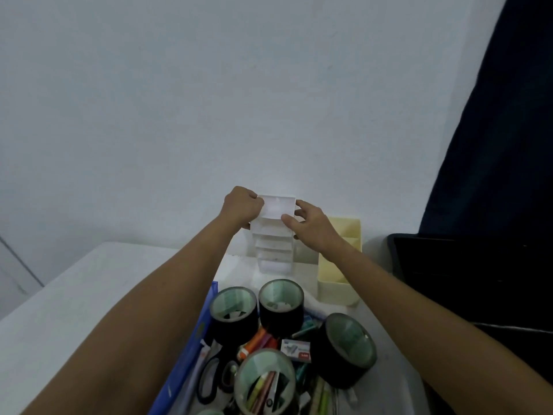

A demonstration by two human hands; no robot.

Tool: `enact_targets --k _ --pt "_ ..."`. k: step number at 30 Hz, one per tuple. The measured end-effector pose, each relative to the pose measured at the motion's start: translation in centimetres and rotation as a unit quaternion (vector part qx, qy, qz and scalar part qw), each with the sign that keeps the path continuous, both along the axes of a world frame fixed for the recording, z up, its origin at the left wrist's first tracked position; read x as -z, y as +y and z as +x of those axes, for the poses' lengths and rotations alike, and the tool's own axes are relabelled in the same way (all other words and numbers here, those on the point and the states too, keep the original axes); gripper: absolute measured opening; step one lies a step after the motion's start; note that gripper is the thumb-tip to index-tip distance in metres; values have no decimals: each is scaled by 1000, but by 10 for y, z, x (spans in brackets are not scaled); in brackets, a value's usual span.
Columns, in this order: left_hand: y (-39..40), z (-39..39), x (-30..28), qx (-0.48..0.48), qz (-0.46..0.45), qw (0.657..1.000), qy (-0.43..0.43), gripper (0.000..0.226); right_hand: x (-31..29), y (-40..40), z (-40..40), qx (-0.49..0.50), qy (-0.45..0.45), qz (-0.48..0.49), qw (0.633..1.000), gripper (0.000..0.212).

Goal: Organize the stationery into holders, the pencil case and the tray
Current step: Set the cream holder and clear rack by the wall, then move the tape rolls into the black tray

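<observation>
A white tiered holder [273, 232] is gripped at its top by both hands, against the wall at the far edge of a white table [74, 295]. The left hand [241, 208] is curled tightly around the top left corner. The right hand [309, 224] is half open, its thumb and fingertips pinching the right side. A cream holder [341, 283] is seen just to the right. Nearer, black cylindrical holders [281, 307] are grouped among pens and scissors [217, 380].

Bare table [89, 295] lies open on the left — black rolls [281, 307] and yellow holder [339, 271] crowd the right.
</observation>
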State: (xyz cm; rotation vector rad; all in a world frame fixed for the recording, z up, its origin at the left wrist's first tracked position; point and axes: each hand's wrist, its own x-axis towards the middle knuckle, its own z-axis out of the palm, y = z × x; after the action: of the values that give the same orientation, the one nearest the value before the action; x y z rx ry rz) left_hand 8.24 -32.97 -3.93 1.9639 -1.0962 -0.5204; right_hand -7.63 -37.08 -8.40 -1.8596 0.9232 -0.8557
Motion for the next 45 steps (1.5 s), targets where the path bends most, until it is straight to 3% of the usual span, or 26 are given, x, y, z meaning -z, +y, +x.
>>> enact_targets --k 7,12,17,22,26,29,35,41,45 --pt "-11 5 10 5 -13 1000 14 15 3 -24 19 41 -11 16 999 32" --pt "-11 6 20 8 -9 1000 18 53 11 -28 26 67 19 -4 998 47" --pt "-7 5 28 24 8 997 -67 58 14 -26 25 81 4 -8 997 52" --pt "19 7 37 5 11 997 -74 53 15 -2 24 108 14 -76 991 35" --pt "63 10 42 5 30 989 -143 34 24 24 25 71 46 -113 990 30" --pt "100 18 51 15 67 987 -148 22 29 41 26 26 64 -117 991 26" --pt "152 41 76 15 212 956 -204 23 43 65 24 -119 168 -108 973 21" --pt "171 56 86 -13 221 950 -219 25 53 81 13 -136 231 -140 953 20" --pt "170 29 80 46 170 964 -200 29 49 82 0 -149 297 -128 935 20"
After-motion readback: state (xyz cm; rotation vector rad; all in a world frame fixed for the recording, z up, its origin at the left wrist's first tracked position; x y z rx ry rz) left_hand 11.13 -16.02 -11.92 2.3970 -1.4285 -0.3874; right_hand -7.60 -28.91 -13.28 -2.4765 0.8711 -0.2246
